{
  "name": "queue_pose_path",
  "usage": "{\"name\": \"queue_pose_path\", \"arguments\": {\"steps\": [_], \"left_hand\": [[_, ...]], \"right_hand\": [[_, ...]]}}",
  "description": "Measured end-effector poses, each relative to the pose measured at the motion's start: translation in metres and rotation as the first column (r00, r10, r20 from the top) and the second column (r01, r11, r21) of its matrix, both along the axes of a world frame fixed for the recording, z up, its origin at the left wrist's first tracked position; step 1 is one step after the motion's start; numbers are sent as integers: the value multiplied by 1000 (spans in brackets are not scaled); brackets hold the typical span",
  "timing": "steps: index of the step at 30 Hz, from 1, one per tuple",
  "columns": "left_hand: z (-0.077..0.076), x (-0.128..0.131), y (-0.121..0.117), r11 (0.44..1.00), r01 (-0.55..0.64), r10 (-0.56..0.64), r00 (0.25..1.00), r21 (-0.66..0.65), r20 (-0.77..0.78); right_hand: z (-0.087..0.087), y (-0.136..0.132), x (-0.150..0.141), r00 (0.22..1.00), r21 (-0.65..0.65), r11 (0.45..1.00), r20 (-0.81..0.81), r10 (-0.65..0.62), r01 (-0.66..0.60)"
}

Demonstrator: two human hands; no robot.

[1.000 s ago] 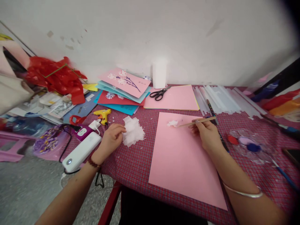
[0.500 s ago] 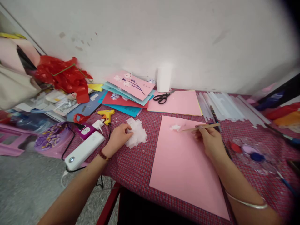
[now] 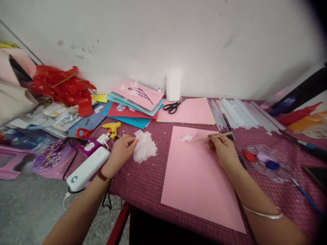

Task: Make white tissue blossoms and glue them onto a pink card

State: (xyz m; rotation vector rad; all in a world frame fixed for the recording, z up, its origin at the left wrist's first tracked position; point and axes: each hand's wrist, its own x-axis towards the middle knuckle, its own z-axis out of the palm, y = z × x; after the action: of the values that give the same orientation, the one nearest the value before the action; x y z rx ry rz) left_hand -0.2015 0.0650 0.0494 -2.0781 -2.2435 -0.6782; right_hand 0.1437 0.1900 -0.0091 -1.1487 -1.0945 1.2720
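Note:
My left hand (image 3: 124,147) is at the left edge of a pile of thin white paper squares (image 3: 146,147). Its thumb and fingertips are pinched together, and whatever may be between them is too small to make out. My right hand (image 3: 224,149) grips a thin wooden stick (image 3: 201,139) at an angle over a pink sheet of paper (image 3: 196,180). The stick's tip points at a small white paper tuft (image 3: 187,138) near the sheet's top edge.
Black scissors (image 3: 172,107) lie on stacked pink sheets (image 3: 198,110). Flower-decorated cards (image 3: 143,94) are piled behind the squares. A yellow glue gun (image 3: 112,128) and a white power bank (image 3: 88,169) lie left; glue sticks (image 3: 238,112) and a paint palette (image 3: 268,170) lie right.
My left hand has drawn back slightly leftward from the middle of the white squares. The stick's tip has shifted a little closer to the white tuft. The whole view has moved slightly.

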Motion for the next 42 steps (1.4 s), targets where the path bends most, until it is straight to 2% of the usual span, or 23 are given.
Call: {"name": "queue_pose_path", "arguments": {"steps": [2,4,6,9,11,15,18,21,23,28,32,38,42], "left_hand": [[1,8,-7,997,44,-28,976,70,-215],[-1,17,-15,990,131,-106,922,42,-373],[-6,27,-24,978,205,-203,869,-46,-450],[-14,39,-36,952,262,-305,828,-155,-470],[-17,43,-41,935,287,-351,834,-208,-426],[-16,42,-46,911,319,-382,892,-263,-242],[-13,40,-49,905,350,-382,918,-241,-105],[-11,40,-52,913,361,-373,927,-192,-32],[-13,39,-53,913,364,-378,925,-187,-45],[-20,37,-54,894,365,-417,889,-259,-188],[-22,35,-52,894,384,-422,894,-232,-148],[-20,34,-46,909,370,-354,928,-193,112],[-16,36,-43,945,272,-216,936,-181,278]], "right_hand": [[0,0,0,1000,3,1000,3,-4,4],[0,0,0,1000,8,1000,8,-8,8],[-1,1,0,1000,14,1000,17,-10,10],[-1,2,0,1000,21,1000,18,-9,9],[-1,2,-1,1000,25,1000,14,-10,9],[1,1,-1,1000,32,999,14,-11,11],[1,1,-1,1000,31,999,28,-12,11],[1,1,-1,999,28,1000,49,-12,10],[1,1,-2,998,30,999,53,-14,13],[1,1,-2,999,41,999,45,-11,10],[0,2,-2,998,40,999,59,-13,10],[2,0,-2,999,28,1000,44,-8,7],[2,2,-2,999,22,1000,52,-10,9]]}}
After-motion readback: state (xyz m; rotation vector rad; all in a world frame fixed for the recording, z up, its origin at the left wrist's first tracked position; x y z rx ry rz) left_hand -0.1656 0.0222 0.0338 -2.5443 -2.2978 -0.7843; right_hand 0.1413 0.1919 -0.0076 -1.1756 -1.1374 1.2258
